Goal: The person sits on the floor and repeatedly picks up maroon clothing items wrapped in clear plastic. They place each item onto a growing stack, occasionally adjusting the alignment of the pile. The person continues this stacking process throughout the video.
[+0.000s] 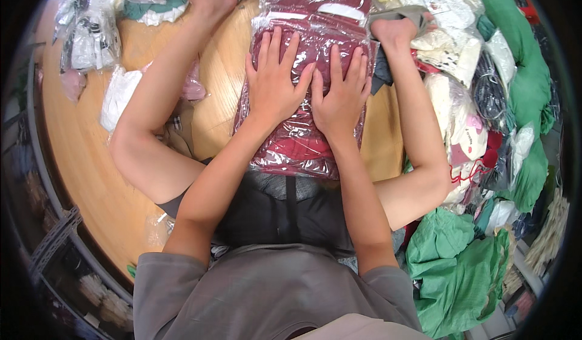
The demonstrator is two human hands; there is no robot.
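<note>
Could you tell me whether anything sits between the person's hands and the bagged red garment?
Nothing visible does. The left hand and right hand lie flat, side by side, directly on the clear bag around the red garment.

Scene evenly, brightly lit from above; colours kept natural. Shadows soft, seen only under forearms near 6 o'clock. White glare thrown off clear plastic bag [303, 91] at centre and toward 12 o'clock. Centre rendered sharp. Strong fisheye bending noted at rim; black vignette at corners. Slight softness and dimness at 8 o'clock edge.
</note>
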